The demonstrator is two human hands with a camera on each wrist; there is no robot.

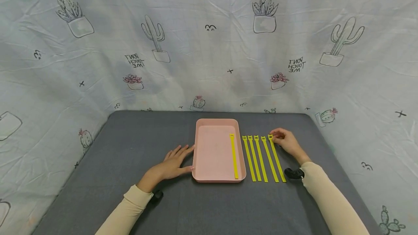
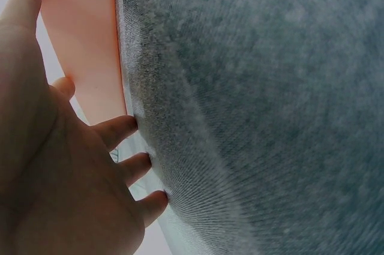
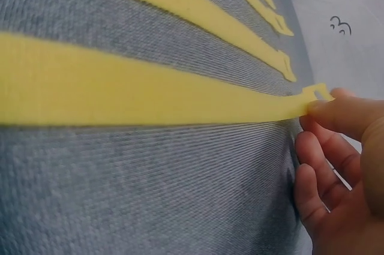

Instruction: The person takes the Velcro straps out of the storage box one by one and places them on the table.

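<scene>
Grey table (image 1: 130, 155): right hand (image 1: 287, 143) pinches outermost strap (image 1: 277, 159).

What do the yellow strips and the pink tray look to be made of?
Yellow strips: seemingly soft hook-and-loop fabric ties, matte, with slotted heads; right hand pinches the rightmost one. Pink tray: likely plastic, smooth with rounded rim.

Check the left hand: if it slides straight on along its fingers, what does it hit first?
The left hand lies flat on the grey table, fingers aimed right and away. First contact is probably the pink tray: its left rim sits just past the fingertips, though the gap is hard to judge.
</scene>
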